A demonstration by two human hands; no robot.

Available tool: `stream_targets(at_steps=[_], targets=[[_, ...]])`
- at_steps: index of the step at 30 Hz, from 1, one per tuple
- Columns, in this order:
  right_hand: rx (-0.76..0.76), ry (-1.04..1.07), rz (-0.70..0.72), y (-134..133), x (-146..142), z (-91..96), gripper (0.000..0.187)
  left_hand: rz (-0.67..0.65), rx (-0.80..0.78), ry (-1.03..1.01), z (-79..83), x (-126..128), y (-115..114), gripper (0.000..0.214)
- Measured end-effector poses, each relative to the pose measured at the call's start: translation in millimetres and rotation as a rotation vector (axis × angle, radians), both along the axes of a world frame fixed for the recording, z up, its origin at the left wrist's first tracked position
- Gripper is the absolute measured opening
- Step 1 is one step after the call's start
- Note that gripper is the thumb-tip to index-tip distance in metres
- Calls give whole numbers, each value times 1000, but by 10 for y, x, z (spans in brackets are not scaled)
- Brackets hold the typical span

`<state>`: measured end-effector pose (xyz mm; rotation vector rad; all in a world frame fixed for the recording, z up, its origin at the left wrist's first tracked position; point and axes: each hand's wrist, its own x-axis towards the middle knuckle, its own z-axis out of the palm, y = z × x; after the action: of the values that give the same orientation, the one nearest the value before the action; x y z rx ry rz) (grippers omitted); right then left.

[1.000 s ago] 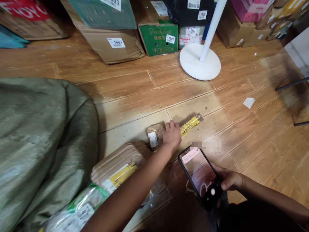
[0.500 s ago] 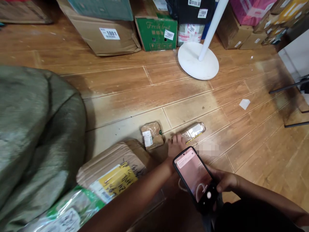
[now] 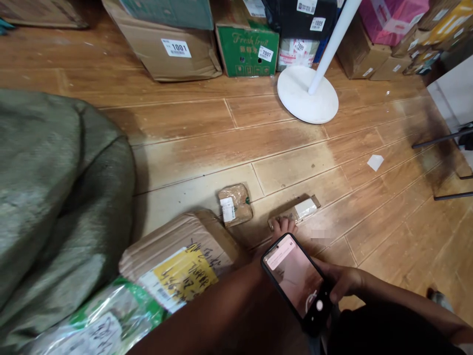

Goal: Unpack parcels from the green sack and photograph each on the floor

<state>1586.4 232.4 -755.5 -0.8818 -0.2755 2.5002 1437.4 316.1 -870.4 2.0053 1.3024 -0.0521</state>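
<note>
My left hand (image 3: 284,227) has its fingers curled against the near left part of a narrow brown cardboard parcel (image 3: 290,213), wrapped in clear tape with a white label. The phone hides much of this hand. In my right hand (image 3: 345,283) is a black smartphone (image 3: 295,278), screen up, showing a pinkish camera view; the thumb lies along its lower right edge. A small squarish taped parcel (image 3: 240,207) with a white label lies on the floor to the left of the narrow one.
A larger carton (image 3: 162,241) with a yellow label and a green-and-clear plastic package (image 3: 111,310) lie at lower left, beside a big green sack (image 3: 55,197). Labelled boxes (image 3: 247,49) line the back. A white pole base (image 3: 306,96) stands before them; a paper scrap (image 3: 375,162) lies right.
The narrow parcel has turned over somewhat under my left hand, its white label now facing up more plainly. My left hand has shifted slightly right and nearer. The phone stays in my right hand.
</note>
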Motion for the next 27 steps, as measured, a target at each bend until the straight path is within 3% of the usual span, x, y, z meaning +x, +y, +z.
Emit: stream_targets(at_steps=[3,7,10,14,18,22,27], targets=[[-16,11,8,-22,10,-26,117,-107,13,41,37,55,81,48],[4,-16,4,-3,14,16,115,-127,38,76,86,64,298,44],[5,-31,-3,1,15,33,110,-120,19,94,82,-9,557,40],[5,-3,-5,-16,25,0,105,-166,-9,39,49,-215,996,57],[36,11,-31,-18,48,-19,105,-41,67,-51,42,-416,1324,42],[59,-10,-54,0,89,-22,104,112,126,-42,73,-489,1423,52],[134,9,-61,31,140,-87,100,60,130,45,146,-473,1398,59]])
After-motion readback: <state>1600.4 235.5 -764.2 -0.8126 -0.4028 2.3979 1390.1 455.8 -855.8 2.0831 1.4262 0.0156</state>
